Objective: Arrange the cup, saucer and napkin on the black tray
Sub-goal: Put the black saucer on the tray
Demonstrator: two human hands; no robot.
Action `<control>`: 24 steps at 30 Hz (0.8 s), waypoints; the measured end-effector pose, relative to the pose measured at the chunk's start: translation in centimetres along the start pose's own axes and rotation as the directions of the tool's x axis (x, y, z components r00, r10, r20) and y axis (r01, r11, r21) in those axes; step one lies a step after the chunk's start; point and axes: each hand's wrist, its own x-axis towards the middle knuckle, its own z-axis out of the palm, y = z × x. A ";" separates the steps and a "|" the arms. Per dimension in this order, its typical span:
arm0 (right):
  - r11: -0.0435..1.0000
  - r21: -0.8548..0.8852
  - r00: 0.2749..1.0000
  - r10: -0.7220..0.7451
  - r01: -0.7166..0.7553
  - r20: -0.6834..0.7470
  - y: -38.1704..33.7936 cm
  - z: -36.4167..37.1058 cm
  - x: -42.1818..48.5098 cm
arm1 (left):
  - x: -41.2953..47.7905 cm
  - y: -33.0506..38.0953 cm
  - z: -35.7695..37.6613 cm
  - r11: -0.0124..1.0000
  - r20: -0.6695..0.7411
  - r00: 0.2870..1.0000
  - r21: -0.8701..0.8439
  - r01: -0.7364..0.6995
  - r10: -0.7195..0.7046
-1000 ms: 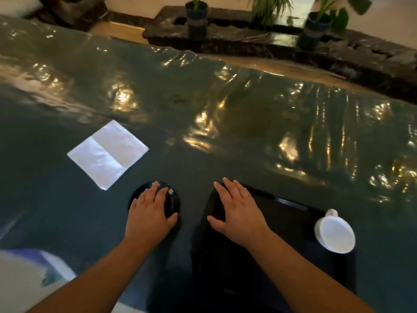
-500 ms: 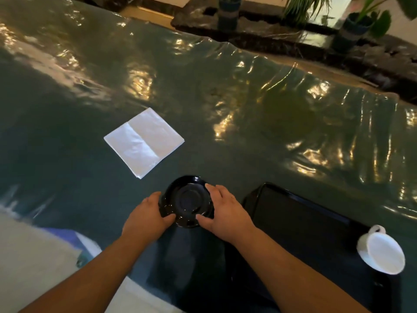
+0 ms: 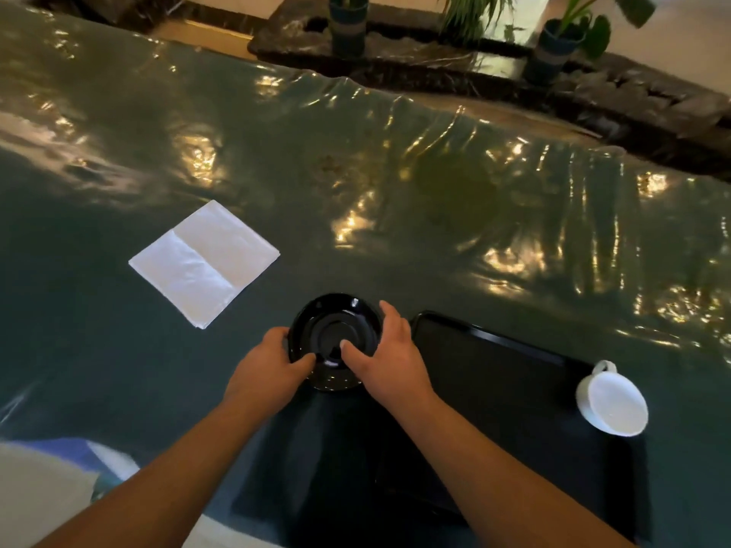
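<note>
A glossy black saucer (image 3: 336,330) is held between both hands, just left of the black tray (image 3: 498,373). My left hand (image 3: 273,365) grips its left rim with the thumb on the near edge. My right hand (image 3: 389,357) grips the right rim, thumb resting inside the dish. A white cup (image 3: 611,401) stands at the tray's right edge, handle pointing away from me. The folded white napkin (image 3: 203,261) lies flat on the table, up and to the left of the saucer.
The table (image 3: 395,191) wears a shiny dark green plastic cover with ripples. Beyond its far edge stand potted plants (image 3: 348,25) on a dark stone ledge. A pale and blue object (image 3: 59,480) sits at the near left corner.
A second ago my left hand lay on the saucer and my right on the tray. Now both grip the saucer, which is tilted toward me; since half a second ago the grip is unchanged.
</note>
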 end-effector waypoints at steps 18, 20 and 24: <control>0.963 0.000 0.951 0.268 -0.271 -0.156 16.9 -13.6 -5.5 | -4.7 14.0 14.3 0.934 0.386 0.878 0.101 -0.343 0.282; 0.963 -0.011 0.957 0.266 -0.269 -0.119 17.8 -13.9 -6.0 | -5.0 14.4 15.1 0.928 0.401 0.867 0.094 -0.361 0.297; 0.972 -0.066 0.974 0.221 -0.225 -0.055 18.6 -14.0 -6.1 | -4.9 14.7 16.3 0.922 0.403 0.879 0.172 -0.347 0.256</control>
